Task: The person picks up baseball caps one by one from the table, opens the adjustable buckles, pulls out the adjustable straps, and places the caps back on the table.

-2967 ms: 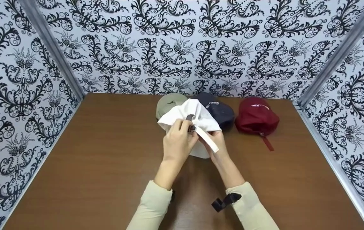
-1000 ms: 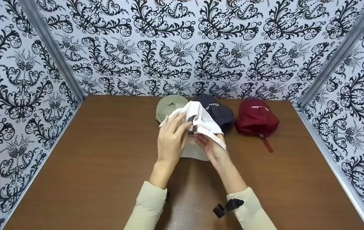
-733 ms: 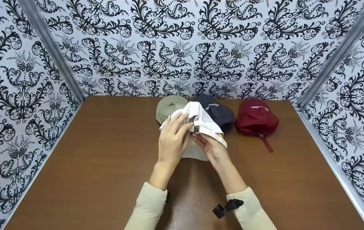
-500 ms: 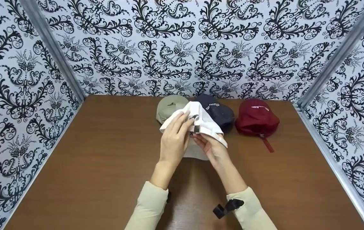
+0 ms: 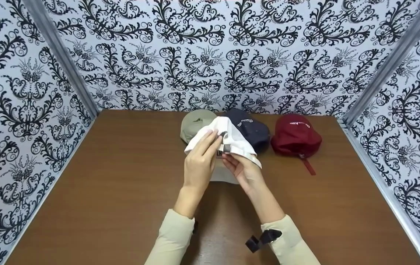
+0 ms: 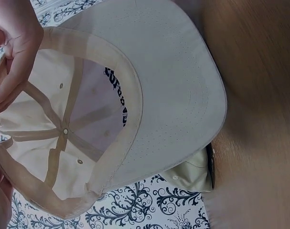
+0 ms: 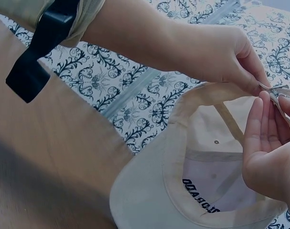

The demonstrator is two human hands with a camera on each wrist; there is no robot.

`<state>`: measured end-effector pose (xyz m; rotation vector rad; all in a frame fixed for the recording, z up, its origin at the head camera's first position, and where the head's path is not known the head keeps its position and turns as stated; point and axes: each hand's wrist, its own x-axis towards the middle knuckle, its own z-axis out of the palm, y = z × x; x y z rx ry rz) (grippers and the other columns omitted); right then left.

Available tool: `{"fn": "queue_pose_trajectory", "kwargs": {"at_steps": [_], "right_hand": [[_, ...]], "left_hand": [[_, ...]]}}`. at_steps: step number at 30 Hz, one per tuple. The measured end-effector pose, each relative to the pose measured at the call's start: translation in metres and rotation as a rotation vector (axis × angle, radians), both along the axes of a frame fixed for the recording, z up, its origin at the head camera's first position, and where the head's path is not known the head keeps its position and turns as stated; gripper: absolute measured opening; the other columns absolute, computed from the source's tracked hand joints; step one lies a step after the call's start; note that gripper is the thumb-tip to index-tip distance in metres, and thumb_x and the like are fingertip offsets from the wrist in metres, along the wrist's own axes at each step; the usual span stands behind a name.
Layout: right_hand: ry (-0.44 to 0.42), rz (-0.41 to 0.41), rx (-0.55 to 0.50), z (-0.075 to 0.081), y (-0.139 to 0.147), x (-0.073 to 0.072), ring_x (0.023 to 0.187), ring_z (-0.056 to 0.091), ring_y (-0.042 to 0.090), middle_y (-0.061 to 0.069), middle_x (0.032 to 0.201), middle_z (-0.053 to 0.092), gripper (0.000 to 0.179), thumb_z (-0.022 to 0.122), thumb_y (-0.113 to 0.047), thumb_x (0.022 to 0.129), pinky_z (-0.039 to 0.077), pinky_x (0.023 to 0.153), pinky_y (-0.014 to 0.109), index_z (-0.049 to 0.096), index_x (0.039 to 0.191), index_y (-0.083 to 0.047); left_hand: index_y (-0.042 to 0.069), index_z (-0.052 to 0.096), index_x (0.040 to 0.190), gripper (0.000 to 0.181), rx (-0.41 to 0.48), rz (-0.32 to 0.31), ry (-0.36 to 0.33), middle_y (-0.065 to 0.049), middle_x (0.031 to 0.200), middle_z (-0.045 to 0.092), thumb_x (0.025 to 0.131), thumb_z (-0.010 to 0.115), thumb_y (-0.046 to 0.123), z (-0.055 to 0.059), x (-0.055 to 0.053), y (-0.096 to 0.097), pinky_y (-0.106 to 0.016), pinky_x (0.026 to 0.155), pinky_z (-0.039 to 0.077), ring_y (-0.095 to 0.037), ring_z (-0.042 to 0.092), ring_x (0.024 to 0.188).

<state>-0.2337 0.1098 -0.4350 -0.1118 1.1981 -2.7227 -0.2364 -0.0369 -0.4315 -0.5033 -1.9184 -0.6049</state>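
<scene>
A white baseball cap (image 5: 234, 138) is held up off the table with its brim (image 6: 183, 86) toward the person. Its hollow inside (image 7: 221, 138) shows in both wrist views. My left hand (image 5: 199, 162) pinches the back strap near the metal buckle (image 5: 227, 148), its fingers fairly straight. From the other side, my right hand (image 5: 246, 171) pinches the strap (image 5: 248, 157) between thumb and fingers. In the right wrist view, the fingertips of the left hand (image 7: 273, 162) and right hand (image 7: 240, 59) meet at the strap. Dark lettering (image 6: 117, 95) shows at the cap's front.
Behind the white cap lie an olive cap (image 5: 195, 123) and a navy cap (image 5: 252, 130). A red cap (image 5: 296, 136) with a hanging strap lies to the right. Patterned walls (image 5: 210, 55) enclose the brown table (image 5: 121, 184) on three sides.
The strap's loose end stuck out long and free 3 seconds ago and now lies along the cap's edge. Lately the left hand's fingers have drawn closer together near the buckle.
</scene>
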Motion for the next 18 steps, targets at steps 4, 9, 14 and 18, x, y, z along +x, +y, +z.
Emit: {"fn": "queue_pose_trajectory", "kwargs": {"at_steps": [4, 9, 14, 18], "right_hand": [[-0.013, 0.002, -0.038, 0.0016, -0.0006, 0.0008, 0.078, 0.073, 0.012, 0.003, 0.082, 0.074, 0.027, 0.046, 0.006, 0.098, 0.060, 0.078, 0.023, 0.068, 0.091, -0.008], [-0.028, -0.003, -0.106, 0.0045, -0.0013, 0.0023, 0.076, 0.073, 0.013, 0.003, 0.080, 0.073, 0.026, 0.048, 0.006, 0.097, 0.060, 0.076, 0.023, 0.068, 0.089, -0.008], [-0.060, -0.008, -0.142, 0.0052, 0.0000, 0.0027, 0.075, 0.073, 0.014, 0.005, 0.079, 0.073, 0.024, 0.051, 0.007, 0.096, 0.061, 0.075, 0.024, 0.068, 0.087, -0.007], [-0.089, -0.023, -0.165, 0.0061, 0.0013, 0.0021, 0.073, 0.073, 0.015, 0.006, 0.078, 0.074, 0.025, 0.051, 0.007, 0.096, 0.061, 0.073, 0.024, 0.069, 0.086, -0.007]], "left_hand": [[0.008, 0.075, 0.114, 0.025, 0.001, 0.009, 0.019, -0.006, 0.126, 0.071, 0.091, 0.068, 0.001, 0.0002, -0.0002, 0.0003, -0.030, 0.107, 0.049, -0.021, 0.066, 0.120], [0.009, 0.075, 0.114, 0.025, 0.005, 0.020, 0.026, -0.006, 0.126, 0.071, 0.091, 0.068, 0.003, 0.0000, -0.0008, -0.0005, -0.029, 0.107, 0.049, -0.021, 0.066, 0.120], [0.009, 0.075, 0.115, 0.025, 0.004, 0.023, 0.025, -0.006, 0.127, 0.070, 0.092, 0.068, 0.004, -0.0002, -0.0013, -0.0029, -0.029, 0.107, 0.049, -0.022, 0.065, 0.121], [0.009, 0.075, 0.116, 0.027, 0.012, 0.028, 0.027, -0.007, 0.127, 0.070, 0.091, 0.069, 0.002, -0.0006, -0.0009, -0.0057, -0.031, 0.105, 0.050, -0.023, 0.065, 0.120]]}}
